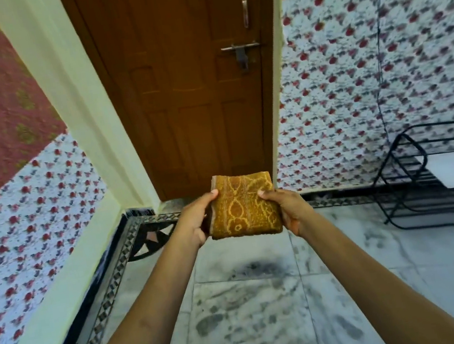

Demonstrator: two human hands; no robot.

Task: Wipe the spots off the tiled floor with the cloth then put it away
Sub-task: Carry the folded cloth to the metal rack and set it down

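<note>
A folded mustard-yellow cloth [243,206] with a woven pattern is held up in front of me, well above the floor. My left hand [194,220] grips its left edge, thumb on top. My right hand [287,208] grips its right edge the same way. Below, the white marble tiled floor [447,271] carries dark smudges and footprint-like spots [259,267], with more marks [210,323] nearer to me between my forearms.
A closed brown wooden door [186,83] with a metal latch [240,52] faces me. Flower-patterned walls stand left and right. A black wire rack [433,179] holding a white board stands at the right wall. A patterned dark border [112,277] edges the floor on the left.
</note>
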